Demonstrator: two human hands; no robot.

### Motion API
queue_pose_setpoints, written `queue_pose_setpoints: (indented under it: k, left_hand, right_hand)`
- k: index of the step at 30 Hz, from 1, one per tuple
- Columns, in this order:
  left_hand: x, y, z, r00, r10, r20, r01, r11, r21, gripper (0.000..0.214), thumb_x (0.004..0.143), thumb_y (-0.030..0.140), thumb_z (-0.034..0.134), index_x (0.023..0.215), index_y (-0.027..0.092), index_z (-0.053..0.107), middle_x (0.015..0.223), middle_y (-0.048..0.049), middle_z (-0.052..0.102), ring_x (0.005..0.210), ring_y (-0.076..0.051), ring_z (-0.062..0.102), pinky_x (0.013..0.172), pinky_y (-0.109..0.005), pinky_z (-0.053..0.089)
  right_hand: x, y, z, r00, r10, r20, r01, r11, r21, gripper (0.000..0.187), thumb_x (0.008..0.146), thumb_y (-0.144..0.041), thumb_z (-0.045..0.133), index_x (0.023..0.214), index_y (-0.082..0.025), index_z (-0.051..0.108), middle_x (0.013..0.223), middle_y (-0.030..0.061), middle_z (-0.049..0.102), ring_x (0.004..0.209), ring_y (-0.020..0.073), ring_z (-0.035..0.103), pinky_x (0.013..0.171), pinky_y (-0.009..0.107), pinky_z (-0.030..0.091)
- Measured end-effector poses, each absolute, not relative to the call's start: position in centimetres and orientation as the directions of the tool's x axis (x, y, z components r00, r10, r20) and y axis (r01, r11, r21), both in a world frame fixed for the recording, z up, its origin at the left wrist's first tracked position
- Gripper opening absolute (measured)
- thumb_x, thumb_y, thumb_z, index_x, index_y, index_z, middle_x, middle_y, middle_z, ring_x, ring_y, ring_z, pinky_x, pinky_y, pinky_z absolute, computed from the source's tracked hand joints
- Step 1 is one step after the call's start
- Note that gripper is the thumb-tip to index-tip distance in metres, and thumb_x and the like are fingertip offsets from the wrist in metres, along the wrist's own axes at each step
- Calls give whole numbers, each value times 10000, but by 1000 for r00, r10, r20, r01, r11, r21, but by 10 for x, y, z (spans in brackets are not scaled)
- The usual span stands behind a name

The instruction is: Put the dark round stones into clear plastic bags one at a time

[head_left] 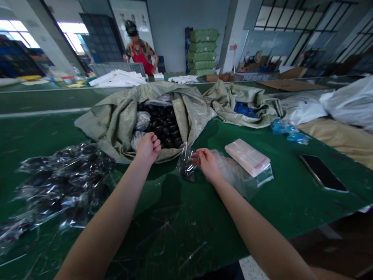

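My left hand (148,147) is curled shut at the mouth of an open woven sack (116,116) full of small black round pieces (164,124); what the fingers hold is hidden. My right hand (207,162) pinches a small clear plastic bag (186,165) by its top edge, just above the green table (262,202). A stack of flat clear bags (247,156) lies just right of my right hand.
A heap of filled clear bags (64,182) lies at the left. A second sack (241,103) with blue items sits behind, a dark phone (322,172) lies at the right, and white bags (349,101) at the far right. A person in a red apron (141,52) works at a far table.
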State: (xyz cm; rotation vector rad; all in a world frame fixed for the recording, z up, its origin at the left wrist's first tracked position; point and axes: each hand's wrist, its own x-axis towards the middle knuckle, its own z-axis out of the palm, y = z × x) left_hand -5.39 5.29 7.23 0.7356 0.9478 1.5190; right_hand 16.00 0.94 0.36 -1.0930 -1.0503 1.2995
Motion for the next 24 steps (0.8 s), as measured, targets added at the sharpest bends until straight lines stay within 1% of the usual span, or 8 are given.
queue_pose_setpoints:
  k: [2,4,7,9,11,13,17,24]
  left_hand:
    - [-62,47,74,19,990,-137,-288,136,948,141,690,207,576,629,200,449,433,117,237,306,-31,148,316,-178,82]
    - [-60,40,70,137,971,-197,10,198,980,107,701,281,631,694,181,592,416,107,276,300,-37,172,322,-192,67]
    - [-45,33,54,246,966,-85,374,-14,927,215,706,376,689,755,168,709,503,25,535,421,-91,452,384,-203,285]
    - [-34,34,40,302,952,51,471,-195,860,244,726,390,678,837,184,749,716,-21,696,647,-155,609,557,-243,438]
    - [-27,37,29,322,938,129,503,-285,816,263,761,380,641,909,198,760,867,-24,740,785,-188,644,696,-282,471]
    - [-23,42,20,309,943,125,499,-273,823,254,771,369,624,882,188,763,849,-25,745,772,-190,645,712,-292,468]
    - [-23,42,15,253,966,48,390,-148,909,214,742,351,645,754,158,738,755,-43,738,624,-149,601,574,-251,426]
    - [-31,20,11,71,994,-83,226,65,972,235,741,366,655,815,144,656,820,-86,753,376,-42,327,383,-207,189]
  right_hand:
    - [162,12,3,18,1000,-22,-197,-18,-980,94,921,-296,431,963,-228,481,862,6,687,719,141,711,648,272,555]
    - [163,14,3,23,1000,-20,-203,-15,-979,100,914,-312,441,964,-232,474,847,-3,683,702,139,708,625,261,545]
    - [166,16,3,11,1000,-25,-200,-22,-980,123,900,-339,467,965,-235,469,840,-11,684,671,136,703,598,250,528]
    - [167,17,3,-12,1000,-22,-198,-24,-980,136,891,-348,481,961,-233,470,841,-12,685,659,136,700,592,251,525]
    - [169,17,2,-36,999,-6,-192,-13,-981,150,886,-358,489,967,-232,476,841,-13,684,662,134,699,589,245,522]
    - [170,18,1,-50,999,9,-184,0,-983,170,884,-375,497,977,-234,482,839,-15,685,672,133,700,583,237,519]
    - [172,21,2,-28,1000,-9,-195,-14,-981,165,893,-369,508,982,-231,488,829,-13,692,676,139,706,573,237,527]
    - [176,21,4,-50,991,-126,-307,-135,-942,154,906,-248,556,1053,-206,539,911,39,719,752,139,718,705,289,594]
